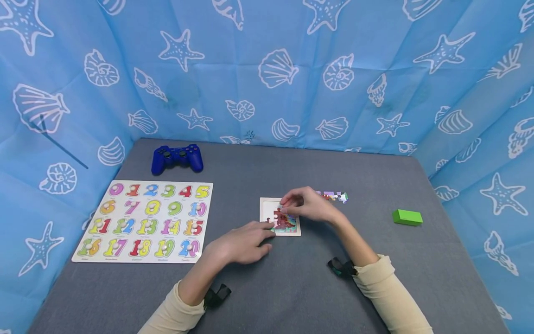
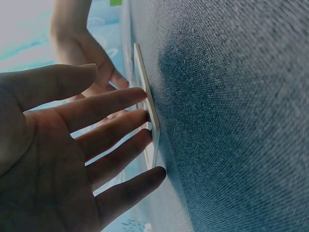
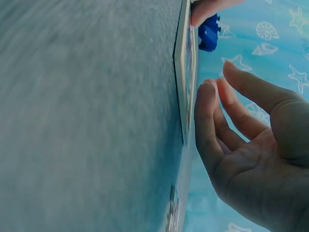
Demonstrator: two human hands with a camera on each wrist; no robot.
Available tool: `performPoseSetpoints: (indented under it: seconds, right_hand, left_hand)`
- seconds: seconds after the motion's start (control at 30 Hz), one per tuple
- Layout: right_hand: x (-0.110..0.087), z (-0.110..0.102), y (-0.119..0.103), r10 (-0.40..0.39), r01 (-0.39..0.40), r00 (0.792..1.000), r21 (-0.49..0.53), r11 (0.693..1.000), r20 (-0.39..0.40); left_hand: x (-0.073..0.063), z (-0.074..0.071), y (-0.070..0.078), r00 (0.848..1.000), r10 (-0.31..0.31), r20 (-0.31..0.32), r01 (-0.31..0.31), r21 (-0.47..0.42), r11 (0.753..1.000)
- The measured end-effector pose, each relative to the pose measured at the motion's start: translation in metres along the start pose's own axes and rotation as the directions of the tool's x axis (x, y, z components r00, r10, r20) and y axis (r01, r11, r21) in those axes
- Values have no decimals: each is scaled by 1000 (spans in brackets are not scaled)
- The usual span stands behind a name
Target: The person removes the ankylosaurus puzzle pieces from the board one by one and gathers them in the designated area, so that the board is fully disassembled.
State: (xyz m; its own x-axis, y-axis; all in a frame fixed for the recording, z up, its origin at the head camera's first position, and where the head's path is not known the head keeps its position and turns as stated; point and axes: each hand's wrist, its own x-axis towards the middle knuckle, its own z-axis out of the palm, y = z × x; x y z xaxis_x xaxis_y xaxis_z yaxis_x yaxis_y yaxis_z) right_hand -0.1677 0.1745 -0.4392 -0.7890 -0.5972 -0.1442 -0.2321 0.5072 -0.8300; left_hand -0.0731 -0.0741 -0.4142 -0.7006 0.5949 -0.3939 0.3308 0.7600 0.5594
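Overhead, grey table (image 1: 292,287) (seashell-print blue backdrop (image 1: 267,69)).

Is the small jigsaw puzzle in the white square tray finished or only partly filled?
Partly filled: the white square tray shows bare white at upper left, pieces only lower right.

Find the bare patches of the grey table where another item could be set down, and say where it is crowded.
Free: between the game controller and green block along the back, and the near edge below the number board. Crowded: around the small puzzle tray, where the left hand and right hand meet, loose pieces behind.
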Motion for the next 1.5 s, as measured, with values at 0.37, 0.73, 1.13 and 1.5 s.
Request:
performPoseSetpoints:
  seconds: [0.37,0.73,1.13,1.5]
  right_hand:
    - [10,7,-3,53,-52,998,-77,996,22]
    - [15,14,-8,98,-92,995,-207,974,20]
    - [9,14,-13,72,-69,997,-201,977,8]
    - [-2,8,-4,-25,25,999,-10,1000,22]
  left_hand:
    - [-1,0,0,1000,3,-4,-3,-6,1000]
    - [-1,1,1,1000,-6,-4,6,6,1000]
    - [1,1,0,1000,16,-4,-16,5,1000]
    - [1,0,1,1000,18,-5,-18,12,1000]
